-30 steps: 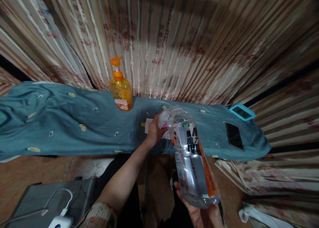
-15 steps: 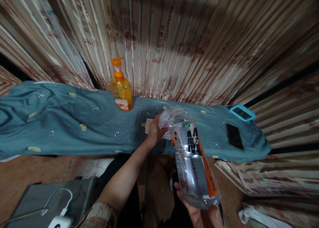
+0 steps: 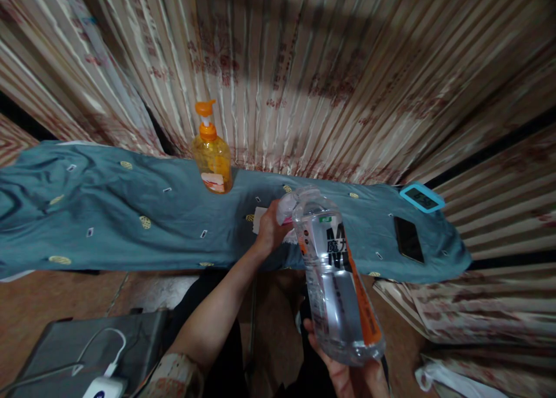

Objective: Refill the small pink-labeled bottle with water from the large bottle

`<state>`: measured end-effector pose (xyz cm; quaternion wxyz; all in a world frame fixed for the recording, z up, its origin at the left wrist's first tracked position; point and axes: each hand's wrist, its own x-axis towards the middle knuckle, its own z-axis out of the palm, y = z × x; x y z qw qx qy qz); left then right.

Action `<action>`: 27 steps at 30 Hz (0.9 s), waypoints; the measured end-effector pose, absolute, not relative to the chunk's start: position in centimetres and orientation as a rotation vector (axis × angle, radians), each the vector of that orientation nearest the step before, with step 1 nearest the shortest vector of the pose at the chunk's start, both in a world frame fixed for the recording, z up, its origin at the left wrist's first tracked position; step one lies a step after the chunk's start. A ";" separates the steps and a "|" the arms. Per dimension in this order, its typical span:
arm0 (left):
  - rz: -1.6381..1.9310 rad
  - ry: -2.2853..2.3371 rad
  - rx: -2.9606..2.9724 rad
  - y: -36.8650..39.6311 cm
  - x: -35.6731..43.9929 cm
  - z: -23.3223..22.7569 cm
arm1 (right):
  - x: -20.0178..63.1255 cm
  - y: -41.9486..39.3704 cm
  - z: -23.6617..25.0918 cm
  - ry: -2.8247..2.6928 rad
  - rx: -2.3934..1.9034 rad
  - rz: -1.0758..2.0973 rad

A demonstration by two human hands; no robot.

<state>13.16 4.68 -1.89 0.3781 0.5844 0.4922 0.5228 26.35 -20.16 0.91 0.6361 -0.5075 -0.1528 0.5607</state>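
Note:
A large clear plastic bottle (image 3: pixel 332 276) with a silver and orange label leans with its base towards me and its neck away to the upper left. My right hand (image 3: pixel 343 375) grips it from below at the base. In my left hand (image 3: pixel 270 231) is a small clear container (image 3: pixel 286 208) with a bit of pink on it, held against the bottle's neck. The fingers hide part of it, so its exact kind is unclear. Under the left hand lies a whitish, paper-like piece (image 3: pixel 259 217), partly covered.
On the narrow table with a teal cloth (image 3: pixel 174 236) stands an orange pump bottle (image 3: pixel 212 163). To the right lie a phone (image 3: pixel 409 238) and a blue-framed digital clock (image 3: pixel 422 197). Curtains (image 3: pixel 269 68) hang behind. A grey box (image 3: pixel 56 351) with a cabled white device (image 3: pixel 105 386) sits lower left.
Almost nothing differs. Both hands, the bottle and the small container stay in the same place.

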 end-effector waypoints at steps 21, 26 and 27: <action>1.311 1.268 1.536 4.7 13.1 -2.0 | 25.3 -19.6 3.4 -0.323 -1.032 1.309; 1.314 1.296 1.521 4.7 13.1 -1.9 | 24.6 -19.2 4.7 -0.279 -0.973 1.338; 1.314 1.296 1.525 4.7 13.1 -1.9 | 24.6 -19.2 4.7 -0.274 -0.974 1.342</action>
